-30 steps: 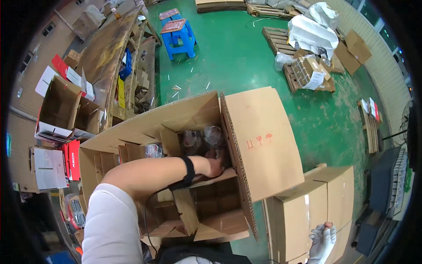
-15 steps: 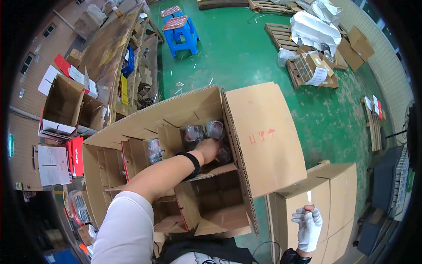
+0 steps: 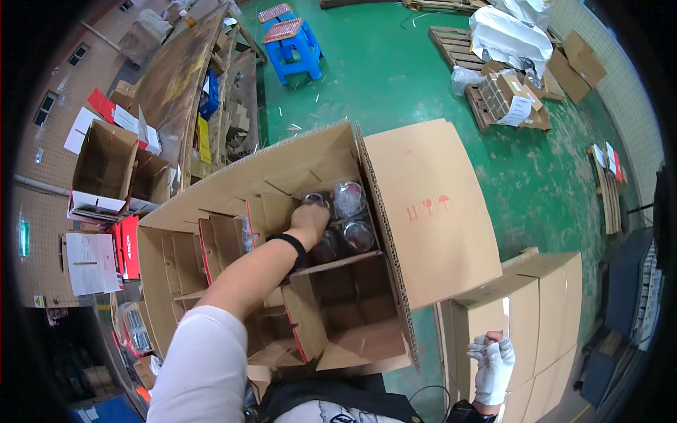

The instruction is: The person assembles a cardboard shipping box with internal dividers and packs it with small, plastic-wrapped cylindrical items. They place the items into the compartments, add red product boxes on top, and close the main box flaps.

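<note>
My left hand [image 3: 309, 220], bare with a dark band at the wrist, reaches into a large open carton [image 3: 233, 176] with brown cardboard dividers. Its fingers curl down, tips hidden, against the far-left one of several round items in clear plastic wrap. That wrapped item [image 3: 317, 199] shows just beyond the knuckles. To its right are a second wrapped item [image 3: 349, 200] and, nearer me, a third wrapped item [image 3: 358, 236]. My right hand [image 3: 492, 368], in a white glove with a bare fingertip, hangs above closed cartons at the lower right. Its fingers are curled in, nothing visible in them.
The carton's right flap [image 3: 441, 211] lies folded outward, above stacked closed cartons [image 3: 525, 310]. A wooden workbench [image 3: 173, 77] runs along the left, with smaller open boxes [image 3: 106, 166] beside it. Blue stools [image 3: 293, 53] and a loaded pallet [image 3: 486, 109] stand beyond.
My left hand has moved left inside the carton, from between the right-hand wrapped items to the far-left one, uncovering the near-right item. The right hand stays about the same.
</note>
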A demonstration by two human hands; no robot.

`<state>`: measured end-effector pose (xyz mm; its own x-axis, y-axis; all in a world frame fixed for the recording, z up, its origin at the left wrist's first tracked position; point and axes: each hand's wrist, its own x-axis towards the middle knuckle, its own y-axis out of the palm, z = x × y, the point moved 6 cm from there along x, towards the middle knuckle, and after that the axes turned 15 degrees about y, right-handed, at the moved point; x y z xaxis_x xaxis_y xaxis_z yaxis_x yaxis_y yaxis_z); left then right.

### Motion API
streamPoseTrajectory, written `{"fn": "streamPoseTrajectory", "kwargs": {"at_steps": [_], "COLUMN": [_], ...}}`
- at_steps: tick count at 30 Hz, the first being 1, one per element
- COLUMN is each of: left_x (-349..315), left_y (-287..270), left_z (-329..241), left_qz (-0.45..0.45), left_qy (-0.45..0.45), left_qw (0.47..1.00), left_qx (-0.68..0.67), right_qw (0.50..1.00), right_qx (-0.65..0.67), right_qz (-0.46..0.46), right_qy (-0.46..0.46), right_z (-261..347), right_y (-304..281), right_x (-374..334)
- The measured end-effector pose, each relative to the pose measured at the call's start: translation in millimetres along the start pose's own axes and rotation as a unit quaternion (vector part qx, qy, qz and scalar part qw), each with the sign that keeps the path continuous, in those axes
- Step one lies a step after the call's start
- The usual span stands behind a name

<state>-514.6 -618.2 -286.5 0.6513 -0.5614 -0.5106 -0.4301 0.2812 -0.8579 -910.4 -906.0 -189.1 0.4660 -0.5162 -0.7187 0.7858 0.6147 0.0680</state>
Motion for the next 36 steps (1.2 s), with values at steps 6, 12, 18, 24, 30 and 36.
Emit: {"fn": "streamPoseTrajectory", "kwargs": {"at_steps": [6, 12, 18, 24, 30, 36], "left_x": [-38.5, -271.6, -521.9, -668.7, -753.0, -793.1], "left_y": [-4.7, -142.0, -49.4, 53.5, 170.5, 337.5], "left_z": [25.9, 5.3, 8.9, 1.3, -53.5, -107.7], "left_qz": [0.022, -0.232, -0.222, -0.481, -0.548, -0.543], "left_qy": [0.165, 0.223, 0.052, -0.214, -0.437, -0.636], "left_qw": [0.978, 0.824, 0.784, 0.575, 0.384, 0.166], "left_qx": [-0.128, -0.466, -0.578, -0.626, -0.601, -0.523], "right_qw": [0.987, 0.839, 0.658, 0.261, -0.154, 0.011], "right_qx": [-0.108, -0.329, -0.509, -0.855, -0.871, -0.872], "right_qz": [0.112, 0.384, 0.348, 0.195, 0.221, 0.191], "right_qy": [0.042, 0.201, -0.433, -0.404, -0.411, -0.451], "right_z": [-23.0, -85.0, 37.7, -37.1, -124.8, -127.0], "right_y": [29.5, 100.2, 365.7, 499.0, 478.9, 511.6], "right_x": [-30.7, -94.6, -172.3, 3.3, 43.9, 35.8]}}
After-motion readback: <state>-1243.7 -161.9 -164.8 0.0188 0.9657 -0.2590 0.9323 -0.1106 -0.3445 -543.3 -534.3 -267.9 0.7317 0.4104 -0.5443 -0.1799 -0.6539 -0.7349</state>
